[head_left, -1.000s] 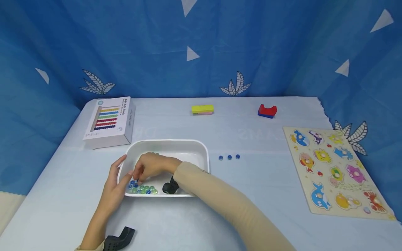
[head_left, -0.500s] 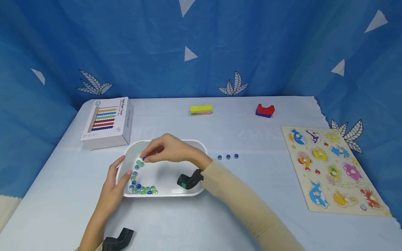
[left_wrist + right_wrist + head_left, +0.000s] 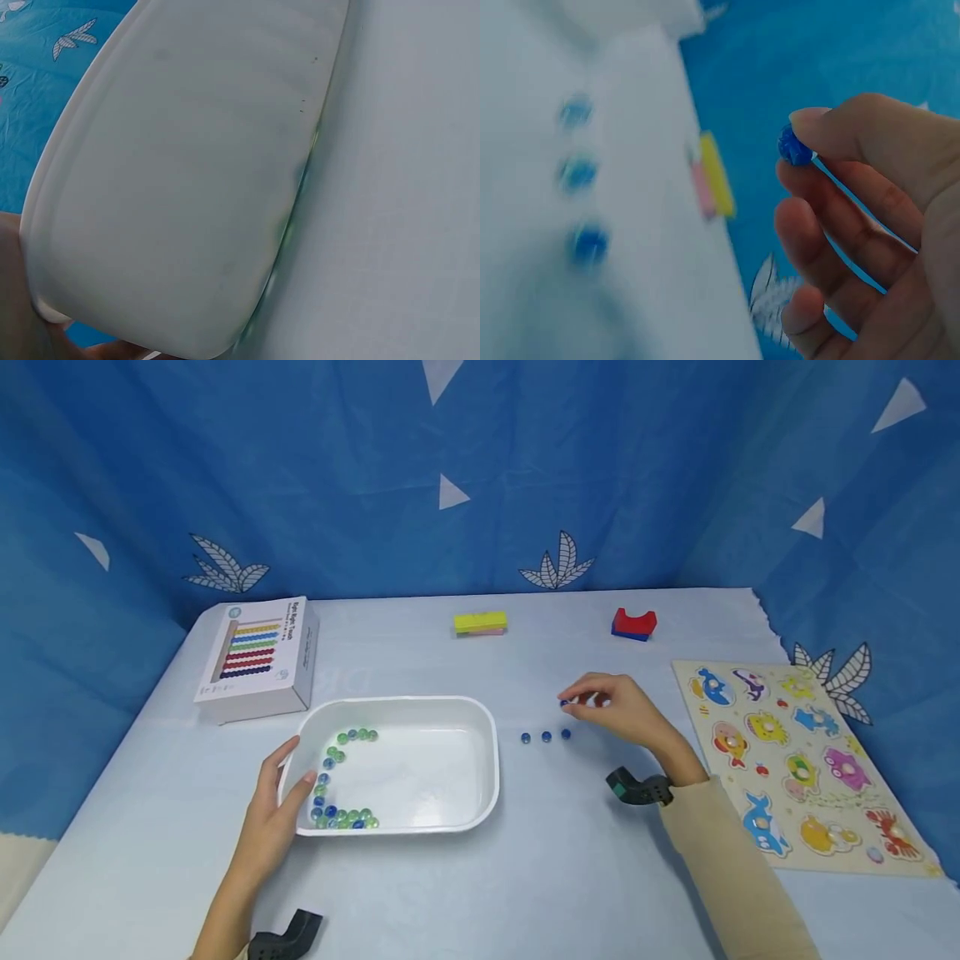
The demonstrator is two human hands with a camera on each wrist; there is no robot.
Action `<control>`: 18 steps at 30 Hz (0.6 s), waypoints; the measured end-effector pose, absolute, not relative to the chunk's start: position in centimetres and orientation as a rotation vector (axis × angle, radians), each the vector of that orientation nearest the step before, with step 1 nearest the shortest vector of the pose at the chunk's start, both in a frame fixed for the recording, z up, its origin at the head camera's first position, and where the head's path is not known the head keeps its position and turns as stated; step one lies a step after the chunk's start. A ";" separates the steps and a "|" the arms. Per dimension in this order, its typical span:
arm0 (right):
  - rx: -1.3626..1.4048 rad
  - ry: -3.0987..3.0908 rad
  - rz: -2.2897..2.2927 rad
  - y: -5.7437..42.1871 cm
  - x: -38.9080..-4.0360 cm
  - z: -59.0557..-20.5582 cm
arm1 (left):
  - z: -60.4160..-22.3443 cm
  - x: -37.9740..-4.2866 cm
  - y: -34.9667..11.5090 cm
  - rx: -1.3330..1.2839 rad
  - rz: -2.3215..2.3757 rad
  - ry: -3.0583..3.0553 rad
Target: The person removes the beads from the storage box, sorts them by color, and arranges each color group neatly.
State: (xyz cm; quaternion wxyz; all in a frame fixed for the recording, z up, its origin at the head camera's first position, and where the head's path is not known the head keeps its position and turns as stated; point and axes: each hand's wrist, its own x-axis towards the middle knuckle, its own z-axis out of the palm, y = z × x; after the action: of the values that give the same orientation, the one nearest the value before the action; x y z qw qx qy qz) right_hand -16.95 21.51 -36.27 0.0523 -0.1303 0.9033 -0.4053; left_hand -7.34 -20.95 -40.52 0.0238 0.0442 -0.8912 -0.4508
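Observation:
Between thumb and fingertips, my right hand (image 3: 618, 706) pinches a blue marble (image 3: 795, 145). The hand is above the table, just beyond a row of 3 blue marbles (image 3: 546, 737). My left hand (image 3: 268, 810) holds the left end of a white tray (image 3: 420, 829), thumb over the rim and fingers along the outside. In the left wrist view the tray's outer side (image 3: 172, 172) fills much of the picture. Green and blue marbles (image 3: 342, 817) lie inside the tray, along its left wall and into both left corners.
A boxed bead toy (image 3: 255, 660) stands behind the tray at the left. Yellow and pink blocks (image 3: 480, 622) and a red block on a blue one (image 3: 634, 624) sit at the back. A sea-animal puzzle board (image 3: 802, 768) lies at the right.
My right hand has lifted a blue marble out of the tray and carried it rightwards, over the table beyond the row. The left hand stays at the tray's left end.

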 end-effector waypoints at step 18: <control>-0.388 2.835 -1.113 25.8 -15.7 -41.9 | -40.6 -7.2 -20.8 0.132 -1.468 -2.709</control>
State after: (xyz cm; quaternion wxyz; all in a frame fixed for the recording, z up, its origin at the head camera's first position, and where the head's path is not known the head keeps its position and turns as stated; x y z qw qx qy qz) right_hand -15.74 25.77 -41.89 0.0357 -0.1263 0.9227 -0.3624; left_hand -7.23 -20.85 -40.65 0.0287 0.0427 -0.8781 -0.4757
